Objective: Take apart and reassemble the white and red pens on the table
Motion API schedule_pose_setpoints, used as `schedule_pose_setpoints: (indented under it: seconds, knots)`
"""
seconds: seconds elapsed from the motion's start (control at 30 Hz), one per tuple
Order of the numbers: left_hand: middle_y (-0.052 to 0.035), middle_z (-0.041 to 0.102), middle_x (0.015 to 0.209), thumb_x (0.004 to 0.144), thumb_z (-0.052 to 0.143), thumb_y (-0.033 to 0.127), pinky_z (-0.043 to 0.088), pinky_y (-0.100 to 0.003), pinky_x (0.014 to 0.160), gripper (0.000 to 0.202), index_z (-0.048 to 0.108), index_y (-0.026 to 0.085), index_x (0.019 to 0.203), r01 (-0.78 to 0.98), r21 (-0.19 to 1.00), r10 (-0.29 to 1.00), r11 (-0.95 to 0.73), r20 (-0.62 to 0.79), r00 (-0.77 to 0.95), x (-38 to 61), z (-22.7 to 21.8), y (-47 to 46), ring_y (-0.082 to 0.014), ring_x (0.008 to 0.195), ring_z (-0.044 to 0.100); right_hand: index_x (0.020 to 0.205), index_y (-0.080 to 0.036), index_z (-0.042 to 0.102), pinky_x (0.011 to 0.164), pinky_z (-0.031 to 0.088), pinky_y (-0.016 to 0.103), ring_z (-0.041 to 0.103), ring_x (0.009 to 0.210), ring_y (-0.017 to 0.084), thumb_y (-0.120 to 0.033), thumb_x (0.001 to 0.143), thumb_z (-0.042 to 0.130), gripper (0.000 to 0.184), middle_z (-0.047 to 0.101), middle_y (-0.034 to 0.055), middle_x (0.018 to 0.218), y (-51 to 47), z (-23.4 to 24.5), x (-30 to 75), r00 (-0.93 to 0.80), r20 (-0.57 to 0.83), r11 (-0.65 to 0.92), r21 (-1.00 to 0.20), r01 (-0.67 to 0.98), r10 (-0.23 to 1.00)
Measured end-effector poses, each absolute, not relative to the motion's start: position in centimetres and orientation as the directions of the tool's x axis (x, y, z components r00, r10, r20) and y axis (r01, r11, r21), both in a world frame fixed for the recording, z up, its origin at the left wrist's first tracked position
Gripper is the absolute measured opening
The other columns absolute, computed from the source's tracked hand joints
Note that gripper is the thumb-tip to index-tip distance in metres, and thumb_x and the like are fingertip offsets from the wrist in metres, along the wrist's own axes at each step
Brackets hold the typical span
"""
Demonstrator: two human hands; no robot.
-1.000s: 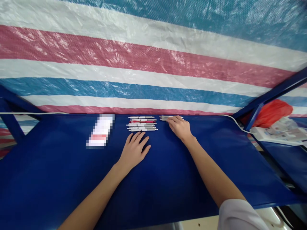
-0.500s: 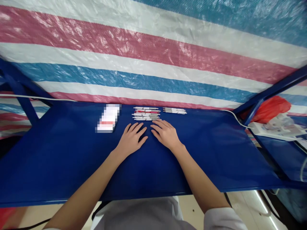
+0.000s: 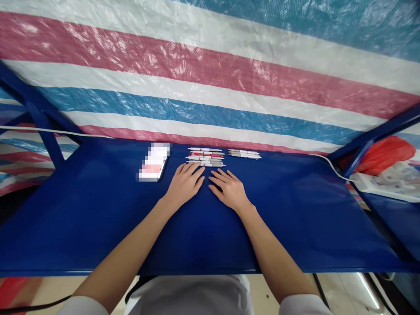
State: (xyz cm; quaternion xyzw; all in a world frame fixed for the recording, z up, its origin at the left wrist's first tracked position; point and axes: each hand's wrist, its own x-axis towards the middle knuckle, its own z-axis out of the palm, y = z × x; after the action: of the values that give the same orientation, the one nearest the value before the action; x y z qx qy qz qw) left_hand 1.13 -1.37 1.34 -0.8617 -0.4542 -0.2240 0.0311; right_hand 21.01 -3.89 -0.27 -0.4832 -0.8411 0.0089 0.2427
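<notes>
My left hand (image 3: 184,185) lies flat on the blue table (image 3: 98,218), fingers stretched out, tips just below a row of several white, grey and red pens (image 3: 206,157). Beside it my right hand (image 3: 229,190) also rests flat and open, holding nothing. A smaller group of white pens (image 3: 244,153) lies apart to the right of the row, near the back edge. Both hands are close together in the middle of the table.
A white and red box (image 3: 153,162), blurred, lies left of the pens. A striped tarp (image 3: 210,87) hangs behind the table. A white cable (image 3: 328,161) runs to the right, where a red bag (image 3: 383,154) and papers sit on a neighbouring surface.
My right hand left the small pen group at the back right and came down beside my left hand. My left hand slid a little toward the pen row. The view tilted down.
</notes>
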Motion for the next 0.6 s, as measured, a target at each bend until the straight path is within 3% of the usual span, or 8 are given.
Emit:
schedule_pose_setpoints:
  seconds: [0.33, 0.6]
  knots:
    - [-0.0121, 0.065, 0.113, 0.095, 0.04, 0.019, 0.041, -0.045, 0.087, 0.031, 0.064, 0.016, 0.114, 0.773, 0.046, 0.728, -0.633, 0.375, 0.574, 3.1, 1.0, 2.0, -0.0291, 0.105, 0.056, 0.117, -0.027, 0.065, 0.111, 0.039, 0.042, 0.053, 0.126, 0.021, -0.033, 0.094, 0.046, 0.03, 0.063, 0.0011, 0.128, -3.6, -0.3, 21.3, -0.371, 0.398, 0.505, -0.312, 0.805, 0.839]
    - [-0.0106, 0.063, 0.1, 0.093, 0.039, 0.015, 0.048, -0.038, 0.083, 0.031, 0.067, 0.017, 0.106, 0.751, 0.08, 0.729, -0.656, 0.326, 0.602, 3.2, 0.9, 2.6, -0.0244, 0.095, 0.058, 0.116, -0.026, 0.065, 0.111, 0.039, 0.042, 0.053, 0.126, 0.021, -0.032, 0.093, 0.047, 0.03, 0.063, 0.001, 0.128, -3.4, -0.1, 21.4, -0.365, 0.377, 0.491, -0.329, 0.806, 0.851]
